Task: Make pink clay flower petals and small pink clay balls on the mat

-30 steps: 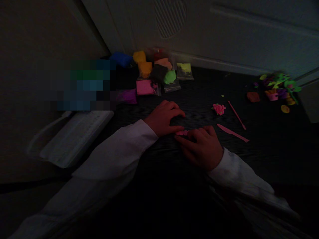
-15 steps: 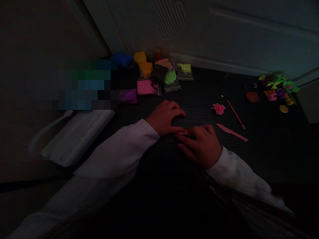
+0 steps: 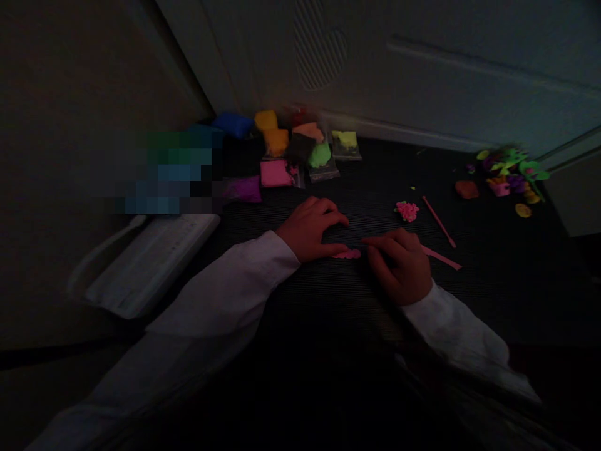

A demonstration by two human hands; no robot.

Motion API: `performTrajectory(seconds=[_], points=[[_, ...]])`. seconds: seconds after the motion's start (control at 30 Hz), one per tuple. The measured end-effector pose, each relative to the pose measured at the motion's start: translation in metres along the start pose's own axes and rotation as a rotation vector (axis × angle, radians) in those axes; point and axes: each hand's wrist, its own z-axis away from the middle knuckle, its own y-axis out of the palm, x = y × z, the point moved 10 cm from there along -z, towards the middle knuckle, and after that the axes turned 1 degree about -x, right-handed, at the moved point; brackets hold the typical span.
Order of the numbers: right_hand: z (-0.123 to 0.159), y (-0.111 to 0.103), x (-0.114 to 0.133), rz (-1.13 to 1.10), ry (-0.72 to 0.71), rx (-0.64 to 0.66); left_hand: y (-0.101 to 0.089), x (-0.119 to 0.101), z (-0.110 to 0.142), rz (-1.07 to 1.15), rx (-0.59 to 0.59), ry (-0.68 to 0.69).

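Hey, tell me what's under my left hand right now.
A wavy-edged pink strip shows along the thumb of the left hand, its right end sticking out past the tip. Its upper edge beside the thumb is covered, and anything beneath the palm can't be seen.

Matt clay-like strip (image 3: 350, 254), finely ridged tabletop (image 3: 319, 283)

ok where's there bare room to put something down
Dark tabletop shows bare between the pale yellow packet and pink cluster, and right of the pink blade, nearer than the yellow disc. It's crowded among the other packets, at the colourful heap, and around the left hand and pink strip.
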Motion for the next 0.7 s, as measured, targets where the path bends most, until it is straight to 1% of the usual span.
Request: performTrajectory(seconds=[0.2,0.3,0.4,0.53,0.7], points=[[-0.003,-0.003,-0.013,-0.073,0.094,-0.023,-0.002,-0.002,0.001,0.007,0.005,0.008],[-0.003,-0.005,-0.019,-0.085,0.124,-0.062,-0.002,-0.002,0.000,0.031,0.016,0.022],[-0.002,-0.009,-0.025,-0.090,0.149,-0.118,-0.004,-0.003,0.000,0.042,-0.001,0.046],[-0.001,-0.012,-0.031,-0.075,0.173,-0.149,-0.004,-0.008,0.002,0.027,-0.026,0.067],[0.003,-0.017,-0.035,-0.059,0.187,-0.189,-0.003,-0.015,0.014,-0.058,-0.104,0.006]])
